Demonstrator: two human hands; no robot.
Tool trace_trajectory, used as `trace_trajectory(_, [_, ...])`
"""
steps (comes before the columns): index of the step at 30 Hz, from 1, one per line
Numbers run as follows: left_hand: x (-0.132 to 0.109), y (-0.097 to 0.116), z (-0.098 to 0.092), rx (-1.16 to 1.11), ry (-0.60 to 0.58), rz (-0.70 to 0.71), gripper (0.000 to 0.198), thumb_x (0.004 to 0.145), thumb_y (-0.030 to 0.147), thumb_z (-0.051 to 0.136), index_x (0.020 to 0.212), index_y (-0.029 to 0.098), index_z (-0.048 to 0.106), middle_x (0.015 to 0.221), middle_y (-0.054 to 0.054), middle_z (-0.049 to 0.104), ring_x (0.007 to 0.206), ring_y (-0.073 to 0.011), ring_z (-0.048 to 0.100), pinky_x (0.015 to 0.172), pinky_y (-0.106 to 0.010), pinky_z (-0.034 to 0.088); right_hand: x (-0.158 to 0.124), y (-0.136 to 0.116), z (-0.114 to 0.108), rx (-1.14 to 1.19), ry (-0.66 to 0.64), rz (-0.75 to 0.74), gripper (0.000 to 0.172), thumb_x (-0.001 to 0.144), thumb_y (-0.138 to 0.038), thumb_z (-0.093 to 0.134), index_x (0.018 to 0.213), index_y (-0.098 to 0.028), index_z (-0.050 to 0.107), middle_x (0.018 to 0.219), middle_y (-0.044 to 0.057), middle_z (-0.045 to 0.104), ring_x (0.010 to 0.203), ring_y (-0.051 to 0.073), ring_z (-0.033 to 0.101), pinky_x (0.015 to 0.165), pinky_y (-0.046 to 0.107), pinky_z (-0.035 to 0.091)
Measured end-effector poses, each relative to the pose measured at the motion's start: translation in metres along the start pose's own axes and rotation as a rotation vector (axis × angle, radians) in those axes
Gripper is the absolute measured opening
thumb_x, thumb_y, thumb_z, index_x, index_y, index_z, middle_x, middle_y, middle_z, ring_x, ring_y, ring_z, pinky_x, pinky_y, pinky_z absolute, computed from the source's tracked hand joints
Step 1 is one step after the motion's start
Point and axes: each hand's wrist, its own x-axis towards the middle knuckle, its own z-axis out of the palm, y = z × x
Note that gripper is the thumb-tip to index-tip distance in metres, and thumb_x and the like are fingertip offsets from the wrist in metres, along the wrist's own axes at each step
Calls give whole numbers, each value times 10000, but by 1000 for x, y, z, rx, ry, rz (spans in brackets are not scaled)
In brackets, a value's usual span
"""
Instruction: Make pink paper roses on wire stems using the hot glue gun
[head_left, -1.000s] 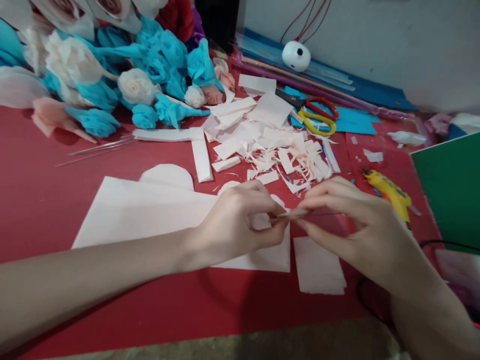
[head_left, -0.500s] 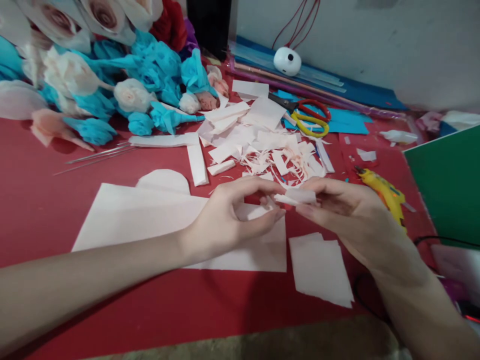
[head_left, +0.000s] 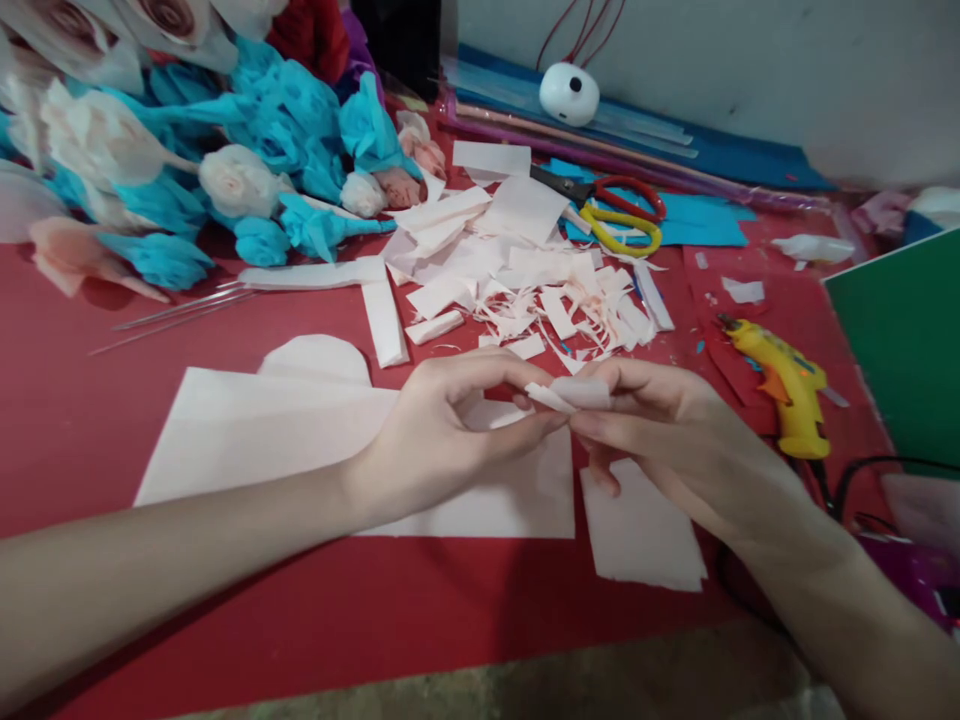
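Observation:
Between both hands is a small folded piece of white paper (head_left: 581, 392). My left hand (head_left: 450, 430) pinches its left end between thumb and fingers. From the other side, my right hand (head_left: 660, 420) grips the piece, with the thumb in front and one lower finger hanging down. The thumbs nearly meet below the piece. Under my left hand lies a large white sheet (head_left: 262, 430), with a rounded white piece (head_left: 319, 360) partly beneath its far edge. A small stack of white paper (head_left: 645, 535) lies below my right hand.
White scraps and shreds (head_left: 517, 270) are heaped beyond the hands, beside scissors (head_left: 622, 215) with red and yellow handles. A yellow glue gun (head_left: 795, 390) lies at the right, near a green board (head_left: 907, 350). Blue and pale paper flowers (head_left: 285, 120) fill the back left.
My right hand has moved left, closer to my left hand, and one of its fingers now extends downward. The folded piece shows slightly further left. The camera view has shifted a little.

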Motion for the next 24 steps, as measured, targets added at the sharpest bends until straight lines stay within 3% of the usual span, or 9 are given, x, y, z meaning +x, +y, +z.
trace_trajectory(4, [0,-1,1,-13,12,-25,49,746,157,646,787,165,671,796,-19,706,732,-117,651,648,-198,520,1,1,-1,34,-31,2,178,757,-281,671,765,-158,542,665,-37,548,478,56,547,425,153,482])
trace_trajectory(11, [-1,-3,2,-19,19,-31,35,761,161,633,764,175,665,760,2,701,717,-103,645,670,-187,520,2,2,-5,47,-93,-12,116,781,-248,647,847,-175,585,781,-20,589,531,60,571,471,174,515])
trace_trajectory(24, [0,-1,2,-44,-13,-41,25,759,171,638,766,169,662,778,-7,704,735,-111,651,685,-199,520,5,-1,-4,141,-167,68,103,806,-248,607,817,-157,558,700,-20,515,546,79,558,486,214,539])
